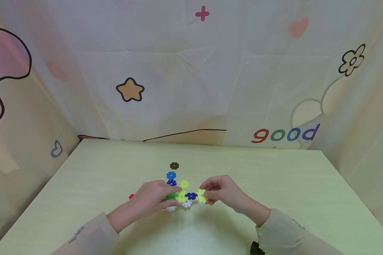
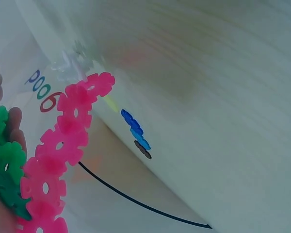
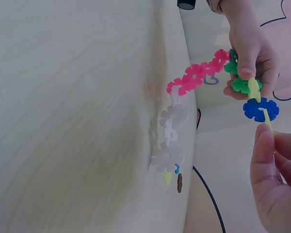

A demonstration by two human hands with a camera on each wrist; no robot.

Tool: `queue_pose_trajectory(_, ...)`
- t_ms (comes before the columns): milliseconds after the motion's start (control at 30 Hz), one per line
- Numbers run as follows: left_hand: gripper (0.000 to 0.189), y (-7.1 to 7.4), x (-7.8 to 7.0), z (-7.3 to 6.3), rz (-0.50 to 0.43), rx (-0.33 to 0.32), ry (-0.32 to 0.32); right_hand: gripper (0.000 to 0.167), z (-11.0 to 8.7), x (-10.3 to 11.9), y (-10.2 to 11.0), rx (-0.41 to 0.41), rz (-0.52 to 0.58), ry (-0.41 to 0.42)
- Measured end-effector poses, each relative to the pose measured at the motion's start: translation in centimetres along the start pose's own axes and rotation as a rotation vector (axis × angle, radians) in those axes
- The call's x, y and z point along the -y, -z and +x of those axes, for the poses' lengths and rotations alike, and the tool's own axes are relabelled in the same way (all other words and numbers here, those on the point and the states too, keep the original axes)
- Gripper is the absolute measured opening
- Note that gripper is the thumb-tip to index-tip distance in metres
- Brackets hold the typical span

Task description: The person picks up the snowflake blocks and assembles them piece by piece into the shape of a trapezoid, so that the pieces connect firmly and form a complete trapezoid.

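Observation:
Both hands hold a chain of interlocking plastic flower-shaped discs above the table. My left hand (image 1: 146,198) grips its green discs (image 3: 240,86), beside a yellow disc (image 1: 181,197). Between the hands a dark blue disc (image 1: 190,196) joins that yellow disc to another yellow disc (image 1: 200,196), which my right hand (image 1: 226,194) pinches between thumb and fingers. From the green part a row of pink discs (image 2: 44,188) runs on, seen whole in the right wrist view, with whitish clear discs (image 3: 168,156) following at its end. The left hand partly hides the green discs in the head view.
Loose discs lie on the table (image 1: 274,184) beyond the hands: a brown disc (image 1: 174,165), a light blue disc (image 1: 171,175), a dark blue disc (image 1: 171,182) and a yellow disc (image 1: 184,184). A printed cloth backdrop (image 1: 178,88) stands along the table's far edge.

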State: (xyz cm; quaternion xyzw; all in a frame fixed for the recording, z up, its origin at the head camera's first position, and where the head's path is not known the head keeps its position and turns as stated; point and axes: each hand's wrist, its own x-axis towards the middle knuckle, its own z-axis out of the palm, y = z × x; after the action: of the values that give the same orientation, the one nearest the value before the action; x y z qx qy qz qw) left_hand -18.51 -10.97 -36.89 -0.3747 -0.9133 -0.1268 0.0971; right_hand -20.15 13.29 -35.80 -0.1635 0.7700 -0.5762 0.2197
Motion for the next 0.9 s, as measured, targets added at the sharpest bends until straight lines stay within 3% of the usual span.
queue_pose_trajectory(433,0.034,-0.6,-0.8,0.1,0.006,-0.067,-0.106,0.019,-0.8,0.1,-0.7,-0.07,0.034,-0.078)
queue_pose_trajectory(733,0.032,-0.5,-1.3,0.3,0.0,-0.069,-0.148,0.021,-1.1,-0.2,-1.0,-0.079,0.044,-0.068)
queue_pose_trajectory(833,0.032,-0.5,-1.2,0.4,-0.023,-0.05,-0.134,0.021,-1.0,-0.4,-0.7,-0.05,0.054,-0.064)
queue_pose_trajectory(900,0.033,-0.4,-1.2,0.3,-0.054,-0.005,-0.094,0.021,-1.0,-0.4,-0.5,-0.029,0.063,-0.067)
